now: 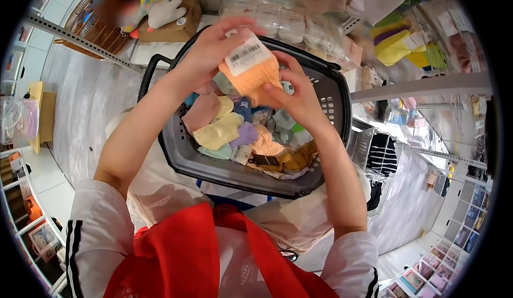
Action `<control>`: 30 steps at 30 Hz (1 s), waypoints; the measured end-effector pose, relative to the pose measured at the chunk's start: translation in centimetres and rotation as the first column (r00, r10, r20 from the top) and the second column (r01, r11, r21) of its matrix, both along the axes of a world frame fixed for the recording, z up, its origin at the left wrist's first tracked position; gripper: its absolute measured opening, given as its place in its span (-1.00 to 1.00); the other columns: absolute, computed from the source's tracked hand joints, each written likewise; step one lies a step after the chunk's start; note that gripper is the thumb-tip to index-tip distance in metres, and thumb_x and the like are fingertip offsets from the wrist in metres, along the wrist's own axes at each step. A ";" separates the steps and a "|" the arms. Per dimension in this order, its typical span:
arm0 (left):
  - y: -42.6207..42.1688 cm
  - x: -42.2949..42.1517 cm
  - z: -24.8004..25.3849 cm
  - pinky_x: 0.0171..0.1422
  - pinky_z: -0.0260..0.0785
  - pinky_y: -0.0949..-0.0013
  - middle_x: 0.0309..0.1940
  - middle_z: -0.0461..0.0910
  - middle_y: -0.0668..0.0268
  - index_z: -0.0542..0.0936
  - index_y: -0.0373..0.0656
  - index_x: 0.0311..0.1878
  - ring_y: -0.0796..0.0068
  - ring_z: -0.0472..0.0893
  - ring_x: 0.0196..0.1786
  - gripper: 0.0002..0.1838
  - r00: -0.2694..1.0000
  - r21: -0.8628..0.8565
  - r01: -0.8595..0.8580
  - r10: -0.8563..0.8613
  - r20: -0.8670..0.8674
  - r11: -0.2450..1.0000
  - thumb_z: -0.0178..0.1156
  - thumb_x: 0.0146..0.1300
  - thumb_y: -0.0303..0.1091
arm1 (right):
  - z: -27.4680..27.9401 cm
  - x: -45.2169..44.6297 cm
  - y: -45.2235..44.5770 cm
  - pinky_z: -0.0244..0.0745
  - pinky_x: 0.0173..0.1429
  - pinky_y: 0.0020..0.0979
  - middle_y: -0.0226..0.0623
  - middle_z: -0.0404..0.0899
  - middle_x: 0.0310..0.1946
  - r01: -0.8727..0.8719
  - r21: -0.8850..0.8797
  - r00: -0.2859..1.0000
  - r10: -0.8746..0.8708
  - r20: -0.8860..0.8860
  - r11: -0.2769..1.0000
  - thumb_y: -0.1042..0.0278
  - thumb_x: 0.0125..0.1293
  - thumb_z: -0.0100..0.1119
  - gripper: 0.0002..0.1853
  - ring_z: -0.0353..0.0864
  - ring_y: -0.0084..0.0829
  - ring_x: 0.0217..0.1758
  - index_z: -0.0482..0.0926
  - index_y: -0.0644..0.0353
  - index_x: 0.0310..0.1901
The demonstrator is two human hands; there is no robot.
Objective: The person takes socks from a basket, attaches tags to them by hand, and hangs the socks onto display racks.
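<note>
A bundle of peach-orange socks [250, 79] with a white barcode label [247, 55] is held up above a grey plastic basket [224, 174]. My left hand [211, 47] pinches its upper left end by the label. The fingers of my right hand [299, 92] are closed on its lower right side, thumb in front. Below, inside the basket, lie several socks: pale yellow [218, 131], pink [201, 112], purple [245, 134], peach [266, 142] and mustard brown [296, 160]. Some carry paper tags.
Plastic-wrapped packs [291, 22] line the shelf behind the basket. A plush toy [165, 8] rests on a cardboard box [176, 24] beside a wicker basket [88, 22]. To the right, a metal shelf rail [417, 88] and a wire rack with striped cloth [381, 155] stand close.
</note>
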State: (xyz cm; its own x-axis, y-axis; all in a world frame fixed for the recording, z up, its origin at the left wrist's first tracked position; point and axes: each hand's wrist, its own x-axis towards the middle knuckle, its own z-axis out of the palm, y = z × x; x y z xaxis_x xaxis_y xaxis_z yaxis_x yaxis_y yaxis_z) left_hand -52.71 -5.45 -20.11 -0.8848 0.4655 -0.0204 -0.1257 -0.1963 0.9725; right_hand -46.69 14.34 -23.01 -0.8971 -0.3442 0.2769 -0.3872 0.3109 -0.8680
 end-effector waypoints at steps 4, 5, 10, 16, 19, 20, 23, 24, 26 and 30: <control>-0.1 0.1 0.2 -0.11 0.44 0.53 -0.16 0.56 0.24 0.36 -0.27 0.04 0.63 0.54 -0.19 -0.71 0.986 -0.205 0.069 -0.098 -0.133 0.976 -0.03 0.28 -0.40 | -0.6 0.0 -0.8 0.26 0.11 -0.50 -0.23 0.37 0.01 -0.066 -0.139 0.982 0.089 0.169 0.988 0.45 0.06 0.22 -0.79 0.36 -0.46 0.09 0.43 0.27 -0.28; -0.3 0.2 0.0 -0.12 0.44 0.54 -0.17 0.57 0.24 0.37 -0.27 0.04 0.64 0.54 -0.19 -0.72 0.988 -0.193 0.093 -0.115 -0.104 0.977 -0.02 0.28 -0.39 | -0.9 0.3 -1.0 0.26 0.10 -0.50 -0.25 0.40 -0.01 -0.033 -0.216 0.958 0.092 0.272 0.976 0.46 0.07 0.21 -0.79 0.37 -0.49 0.07 0.43 0.27 -0.26; -0.9 -0.3 0.1 -0.17 0.41 0.54 -0.18 0.56 0.25 0.38 -0.22 0.04 0.64 0.54 -0.23 -0.70 0.964 -0.350 -0.060 -0.036 -0.262 0.935 0.02 0.26 -0.36 | -1.4 1.0 -2.4 0.34 -0.01 -0.55 -0.38 0.50 -0.16 0.047 -0.398 0.901 0.133 0.413 0.916 0.51 0.15 0.13 -0.76 0.43 -0.63 -0.09 0.45 0.30 -0.13; -0.7 -0.2 -0.2 -0.15 0.40 0.50 -0.16 0.54 0.21 0.33 -0.26 0.08 0.58 0.55 -0.23 -0.59 0.995 -0.168 -0.058 0.043 -0.092 0.984 0.12 0.19 -0.36 | -2.0 0.9 -2.2 0.39 -0.09 -0.62 -0.39 0.51 -0.17 0.207 -0.305 0.817 0.007 0.577 0.930 0.54 0.23 0.03 -0.72 0.46 -0.68 -0.18 0.42 0.34 0.00; -0.3 0.0 -1.6 -0.14 0.40 0.48 -0.19 0.55 0.20 0.30 -0.28 0.09 0.55 0.55 -0.20 -0.56 0.993 -0.189 -0.010 -0.013 -0.117 0.982 0.15 0.17 -0.38 | -2.2 0.9 -2.2 0.39 -0.11 -0.62 -0.40 0.52 -0.19 0.240 -0.360 0.845 -0.012 0.534 0.902 0.52 0.23 0.04 -0.73 0.47 -0.68 -0.19 0.43 0.33 -0.02; -0.2 0.0 -1.8 -0.12 0.40 0.48 -0.20 0.56 0.20 0.31 -0.29 0.09 0.53 0.56 -0.20 -0.56 0.991 -0.203 0.008 -0.035 -0.127 0.979 0.15 0.16 -0.39 | -2.3 1.0 -2.3 0.40 -0.13 -0.62 -0.41 0.52 -0.20 0.239 -0.400 0.869 -0.011 0.495 0.885 0.52 0.23 0.05 -0.73 0.47 -0.68 -0.20 0.43 0.33 -0.02; -0.1 0.1 -2.1 -0.07 0.37 0.49 -0.21 0.56 0.25 0.28 -0.29 0.11 0.58 0.53 -0.17 -0.56 0.990 -0.270 0.066 -0.097 -0.103 0.961 0.14 0.17 -0.44 | -1.2 1.1 -2.6 0.40 -0.11 -0.59 -0.41 0.52 -0.21 0.227 -0.463 0.874 0.030 0.485 0.857 0.51 0.22 0.05 -0.75 0.46 -0.67 -0.18 0.44 0.33 -0.06; -0.1 0.1 -2.0 -0.05 0.36 0.49 -0.21 0.56 0.28 0.27 -0.29 0.12 0.61 0.52 -0.16 -0.56 0.990 -0.296 0.085 -0.115 -0.085 0.951 0.13 0.18 -0.46 | -1.3 1.1 -2.6 0.40 -0.12 -0.57 -0.39 0.51 -0.19 0.236 -0.438 0.864 0.020 0.504 0.868 0.50 0.21 0.06 -0.75 0.45 -0.67 -0.18 0.44 0.32 -0.06; 0.2 0.5 -1.7 -0.02 0.35 0.48 -0.13 0.53 0.23 0.24 -0.28 0.14 0.60 0.50 -0.10 -0.52 0.988 -0.373 0.064 -0.110 -0.105 0.926 0.14 0.17 -0.44 | -1.7 0.9 -2.4 0.39 -0.14 -0.53 -0.35 0.50 -0.16 0.253 -0.388 0.842 -0.004 0.539 0.887 0.49 0.20 0.08 -0.74 0.43 -0.68 -0.16 0.45 0.30 -0.06; 1.8 2.3 -3.6 0.05 0.32 0.44 0.04 0.41 0.19 0.19 -0.26 0.19 0.57 0.42 0.05 -0.48 0.935 -0.475 -0.166 -0.014 -0.354 0.864 0.13 0.20 -0.37 | -1.9 0.9 -2.2 0.38 -0.19 -0.43 -0.21 0.45 -0.22 0.460 -0.010 0.856 -0.440 0.273 0.888 0.55 0.11 0.08 -0.68 0.45 -0.45 -0.20 0.44 0.25 -0.04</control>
